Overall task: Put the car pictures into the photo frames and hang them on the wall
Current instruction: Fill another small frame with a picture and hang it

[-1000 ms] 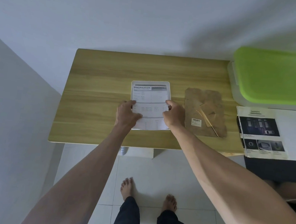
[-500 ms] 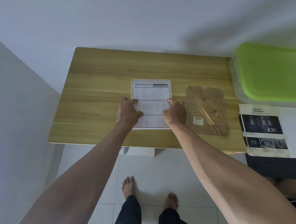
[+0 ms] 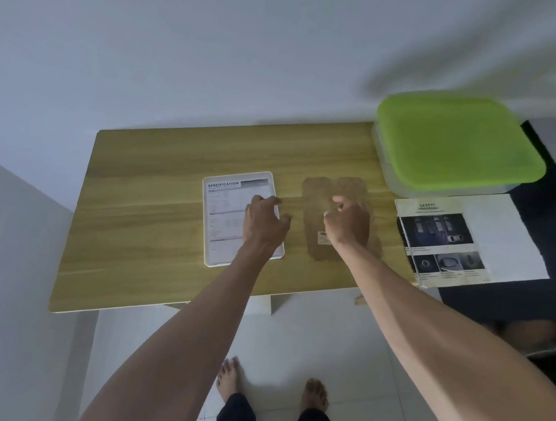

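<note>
A white photo frame point(image 3: 225, 212) lies flat on the wooden table point(image 3: 152, 198) with a "SPECIFICATION" sheet in it. My left hand point(image 3: 263, 222) is over the frame's right edge, fingers loosely spread, holding nothing. To the right lies the brown backing board point(image 3: 319, 194). My right hand point(image 3: 346, 222) is over its middle with fingers loosely bent; motion blur hides whether they touch it. A "SAFETY" sheet with car pictures point(image 3: 443, 240) lies further right on a dark surface.
A clear box with a green lid point(image 3: 459, 143) stands at the table's back right corner. A dark surface point(image 3: 533, 296) adjoins the table on the right. White walls run behind and to the left. My bare feet stand on the tiled floor below.
Both hands have let go of the sheet in the frame. My right hand moved right onto the backing board, my left hand shifted to the frame's right edge. The view swung left.
</note>
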`<action>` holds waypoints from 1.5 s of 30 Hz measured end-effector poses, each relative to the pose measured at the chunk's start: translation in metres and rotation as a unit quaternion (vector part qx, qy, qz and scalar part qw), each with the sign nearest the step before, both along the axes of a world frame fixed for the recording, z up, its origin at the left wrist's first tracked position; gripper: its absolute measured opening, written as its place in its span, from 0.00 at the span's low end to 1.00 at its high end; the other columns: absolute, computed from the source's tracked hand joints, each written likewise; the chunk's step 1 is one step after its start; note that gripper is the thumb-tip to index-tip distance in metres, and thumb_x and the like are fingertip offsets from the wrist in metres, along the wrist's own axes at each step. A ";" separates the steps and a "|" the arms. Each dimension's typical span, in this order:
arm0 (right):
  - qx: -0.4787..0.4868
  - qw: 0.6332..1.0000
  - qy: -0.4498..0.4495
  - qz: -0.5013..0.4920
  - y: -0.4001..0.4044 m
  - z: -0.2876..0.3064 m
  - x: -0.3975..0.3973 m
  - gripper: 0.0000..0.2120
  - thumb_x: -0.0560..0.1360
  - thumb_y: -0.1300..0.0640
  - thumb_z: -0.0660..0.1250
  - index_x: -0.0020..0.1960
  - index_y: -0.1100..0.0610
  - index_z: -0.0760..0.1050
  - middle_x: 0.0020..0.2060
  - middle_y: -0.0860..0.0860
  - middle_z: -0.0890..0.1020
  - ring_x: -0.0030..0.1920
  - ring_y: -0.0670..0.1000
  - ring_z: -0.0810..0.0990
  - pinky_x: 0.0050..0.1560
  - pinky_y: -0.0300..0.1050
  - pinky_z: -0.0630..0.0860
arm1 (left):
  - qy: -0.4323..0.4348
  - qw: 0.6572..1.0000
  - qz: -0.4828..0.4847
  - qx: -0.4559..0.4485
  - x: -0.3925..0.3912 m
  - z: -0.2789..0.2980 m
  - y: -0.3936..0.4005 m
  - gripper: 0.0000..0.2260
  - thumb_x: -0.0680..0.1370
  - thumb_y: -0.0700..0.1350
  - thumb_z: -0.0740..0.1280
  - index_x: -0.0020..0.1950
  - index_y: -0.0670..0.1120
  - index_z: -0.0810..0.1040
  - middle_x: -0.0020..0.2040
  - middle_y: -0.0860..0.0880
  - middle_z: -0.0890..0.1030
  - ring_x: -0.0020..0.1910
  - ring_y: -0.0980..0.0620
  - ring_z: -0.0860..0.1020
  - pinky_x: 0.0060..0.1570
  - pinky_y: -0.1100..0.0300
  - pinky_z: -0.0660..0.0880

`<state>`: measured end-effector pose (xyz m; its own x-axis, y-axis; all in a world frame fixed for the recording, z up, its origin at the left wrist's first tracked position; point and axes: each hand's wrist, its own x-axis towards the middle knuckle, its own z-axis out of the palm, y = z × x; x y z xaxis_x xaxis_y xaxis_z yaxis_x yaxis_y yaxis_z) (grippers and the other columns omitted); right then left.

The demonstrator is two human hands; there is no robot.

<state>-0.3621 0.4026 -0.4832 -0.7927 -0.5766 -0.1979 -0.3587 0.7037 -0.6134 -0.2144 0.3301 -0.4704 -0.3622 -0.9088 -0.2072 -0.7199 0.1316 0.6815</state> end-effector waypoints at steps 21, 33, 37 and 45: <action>0.040 0.995 -0.089 0.012 0.059 -0.025 -0.088 0.31 0.72 0.56 0.75 0.74 0.49 0.71 0.68 0.59 0.71 0.63 0.59 0.77 0.64 0.48 0.74 | 0.036 0.977 0.121 0.174 -0.096 -0.020 0.056 0.28 0.70 0.38 0.73 0.69 0.53 0.75 0.66 0.42 0.72 0.68 0.42 0.69 0.68 0.49 0.70; -0.073 0.987 -0.143 0.021 0.061 0.000 -0.091 0.34 0.70 0.63 0.76 0.74 0.52 0.71 0.67 0.58 0.76 0.64 0.55 0.77 0.65 0.44 0.73 | 0.162 0.968 0.109 0.160 -0.080 -0.009 0.053 0.28 0.68 0.35 0.72 0.67 0.52 0.80 0.57 0.48 0.82 0.54 0.49 0.81 0.58 0.53 0.79; -0.096 0.984 -0.144 0.044 0.056 0.017 -0.077 0.34 0.71 0.65 0.75 0.75 0.55 0.70 0.71 0.53 0.76 0.70 0.52 0.74 0.69 0.42 0.69 | 0.193 0.966 0.084 0.149 -0.062 -0.001 0.044 0.31 0.67 0.37 0.77 0.69 0.50 0.78 0.61 0.47 0.79 0.57 0.50 0.80 0.61 0.52 0.78; -0.100 0.980 -0.142 0.100 0.012 0.034 -0.012 0.33 0.67 0.59 0.78 0.71 0.52 0.75 0.65 0.49 0.81 0.62 0.48 0.79 0.59 0.36 0.73 | 0.184 0.970 0.131 0.097 0.017 0.011 0.009 0.32 0.67 0.38 0.79 0.71 0.48 0.77 0.61 0.46 0.81 0.55 0.49 0.81 0.55 0.53 0.80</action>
<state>-0.3742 0.4149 -0.4493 -0.5899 -0.7642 -0.2608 -0.2723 0.4924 -0.8267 -0.1976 0.3392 -0.4597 -0.2065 -0.9366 -0.2832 -0.4158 -0.1780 0.8919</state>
